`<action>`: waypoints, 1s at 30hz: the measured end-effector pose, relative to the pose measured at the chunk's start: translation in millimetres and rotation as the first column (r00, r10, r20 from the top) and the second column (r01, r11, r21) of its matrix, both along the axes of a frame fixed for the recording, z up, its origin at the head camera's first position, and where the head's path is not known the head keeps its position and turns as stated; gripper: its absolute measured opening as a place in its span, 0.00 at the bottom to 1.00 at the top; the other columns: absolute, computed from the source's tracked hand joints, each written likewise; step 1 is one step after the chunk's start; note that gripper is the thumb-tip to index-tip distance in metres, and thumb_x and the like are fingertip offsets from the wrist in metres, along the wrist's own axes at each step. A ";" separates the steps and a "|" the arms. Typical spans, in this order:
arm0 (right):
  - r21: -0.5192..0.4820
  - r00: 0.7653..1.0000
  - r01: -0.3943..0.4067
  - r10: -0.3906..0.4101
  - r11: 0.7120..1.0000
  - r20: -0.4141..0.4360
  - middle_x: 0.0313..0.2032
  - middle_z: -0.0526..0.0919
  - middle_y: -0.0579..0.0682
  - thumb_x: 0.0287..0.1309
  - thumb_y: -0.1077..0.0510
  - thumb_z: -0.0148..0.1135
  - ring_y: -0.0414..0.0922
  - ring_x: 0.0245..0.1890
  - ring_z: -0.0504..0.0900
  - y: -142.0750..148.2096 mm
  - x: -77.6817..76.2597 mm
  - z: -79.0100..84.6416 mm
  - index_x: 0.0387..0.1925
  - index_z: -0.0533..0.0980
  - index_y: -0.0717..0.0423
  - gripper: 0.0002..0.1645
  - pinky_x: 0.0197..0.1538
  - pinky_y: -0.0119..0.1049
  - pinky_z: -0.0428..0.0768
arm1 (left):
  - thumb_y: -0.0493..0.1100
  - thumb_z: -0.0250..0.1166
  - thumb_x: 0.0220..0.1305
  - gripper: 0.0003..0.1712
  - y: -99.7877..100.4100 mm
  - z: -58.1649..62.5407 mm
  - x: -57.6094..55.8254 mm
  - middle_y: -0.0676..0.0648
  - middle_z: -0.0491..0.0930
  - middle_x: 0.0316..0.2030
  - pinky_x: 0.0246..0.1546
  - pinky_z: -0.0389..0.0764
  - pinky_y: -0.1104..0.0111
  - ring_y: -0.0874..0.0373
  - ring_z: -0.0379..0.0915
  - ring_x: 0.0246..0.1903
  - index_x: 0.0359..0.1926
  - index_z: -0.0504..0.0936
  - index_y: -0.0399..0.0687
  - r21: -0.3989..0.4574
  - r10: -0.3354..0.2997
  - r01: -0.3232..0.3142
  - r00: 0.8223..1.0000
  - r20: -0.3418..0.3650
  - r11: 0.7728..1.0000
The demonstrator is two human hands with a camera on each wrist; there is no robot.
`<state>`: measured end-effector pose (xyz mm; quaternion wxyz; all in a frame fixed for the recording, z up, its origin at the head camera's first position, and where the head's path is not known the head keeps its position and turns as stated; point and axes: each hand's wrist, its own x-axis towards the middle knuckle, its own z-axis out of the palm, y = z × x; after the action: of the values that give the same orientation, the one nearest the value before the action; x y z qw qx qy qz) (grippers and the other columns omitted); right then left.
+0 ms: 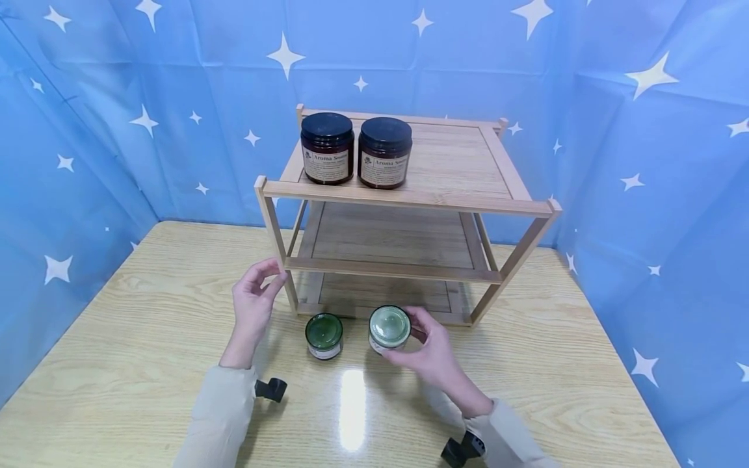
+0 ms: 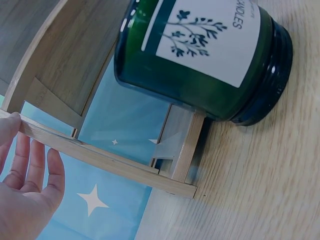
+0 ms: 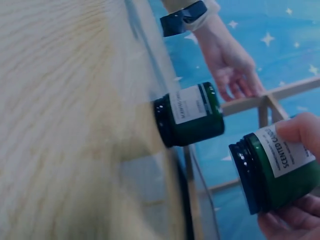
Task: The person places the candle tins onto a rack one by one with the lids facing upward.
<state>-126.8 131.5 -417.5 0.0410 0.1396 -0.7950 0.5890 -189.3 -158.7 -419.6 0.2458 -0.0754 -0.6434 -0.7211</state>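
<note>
My right hand [image 1: 430, 351] grips a green glass scented-candle jar [image 1: 389, 327] by its sides, thumb in front and fingers around the back. In the right wrist view this jar [image 3: 280, 170] is bottom up, its dark lid a little off the table. Left of it, a second green candle jar [image 1: 324, 337] stands on its lid on the table, touched by neither hand; its plant-print label [image 2: 210, 42] shows in the left wrist view. My left hand [image 1: 254, 299] pinches the left front post of a wooden shelf rack [image 1: 409, 273], thumb against the wood.
Two brown jars with black lids, a left one [image 1: 328, 149] and a right one [image 1: 384, 154], stand on the rack's top tier. The rack rests on a wood-grain table [image 1: 146, 351]. Blue star-patterned cloth [image 1: 193, 91] hangs behind and at both sides.
</note>
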 end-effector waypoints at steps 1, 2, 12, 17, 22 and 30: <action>0.001 1.000 0.006 -0.006 1.000 -0.004 0.44 0.80 0.55 0.28 0.69 0.78 0.45 0.45 0.78 1.6 0.1 1.6 0.49 0.73 0.63 0.38 0.52 0.36 0.78 | 0.20 0.59 0.55 0.14 0.0 0.0 0.0 0.57 0.80 0.34 0.44 0.80 0.74 0.64 0.75 0.38 0.43 0.78 0.29 0.002 0.000 0.000 1.000 -0.001 1.000; 0.003 1.000 0.014 -0.014 1.000 -0.004 0.44 0.80 0.54 0.28 0.69 0.78 0.44 0.45 0.78 3.2 0.2 3.3 0.49 0.73 0.63 0.38 0.52 0.36 0.78 | 0.20 0.59 0.55 0.14 0.0 0.0 0.1 0.57 0.80 0.33 0.43 0.80 0.74 0.64 0.75 0.38 0.43 0.77 0.29 0.004 -0.001 0.001 1.000 -0.002 1.000; 0.037 0.996 0.075 -0.073 0.996 -0.052 0.44 0.80 0.57 0.29 0.70 0.77 0.41 0.44 0.78 20.6 1.5 24.8 0.50 0.72 0.66 0.38 0.51 0.30 0.78 | 0.20 0.59 0.55 0.14 -0.4 0.0 0.5 0.57 0.80 0.34 0.44 0.80 0.74 0.64 0.75 0.38 0.43 0.78 0.30 0.011 -0.006 0.006 1.000 0.003 1.000; 0.044 0.993 0.102 -0.099 0.994 -0.068 0.44 0.79 0.56 0.29 0.70 0.77 0.38 0.43 0.77 29.3 3.6 38.5 0.50 0.72 0.66 0.39 0.50 0.25 0.77 | 0.20 0.59 0.55 0.13 0.0 0.7 0.5 0.57 0.80 0.34 0.44 0.80 0.74 0.64 0.75 0.38 0.43 0.77 0.28 0.003 -0.003 0.003 1.000 0.008 1.000; 0.059 0.988 0.109 -0.102 0.992 -0.113 0.44 0.79 0.55 0.30 0.71 0.77 0.35 0.43 0.77 37.6 6.0 52.9 0.50 0.72 0.66 0.39 0.47 0.22 0.77 | 0.20 0.59 0.55 0.14 0.3 1.0 1.0 0.57 0.79 0.34 0.44 0.80 0.74 0.64 0.75 0.38 0.43 0.77 0.29 0.003 0.000 0.000 1.000 0.015 1.000; 0.057 0.981 0.131 -0.121 0.990 -0.152 0.44 0.77 0.50 0.30 0.73 0.75 0.34 0.44 0.76 49.1 9.5 80.4 0.50 0.71 0.65 0.38 0.47 0.20 0.76 | 0.21 0.60 0.55 0.14 0.1 0.8 0.0 0.57 0.79 0.34 0.43 0.80 0.74 0.64 0.75 0.38 0.42 0.80 0.35 0.017 -0.004 0.004 1.000 0.013 1.000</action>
<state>-117.3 180.6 -337.1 0.1324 0.1337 -0.8162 0.5463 -189.3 -158.6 -418.8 0.2406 -0.0699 -0.6389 -0.7274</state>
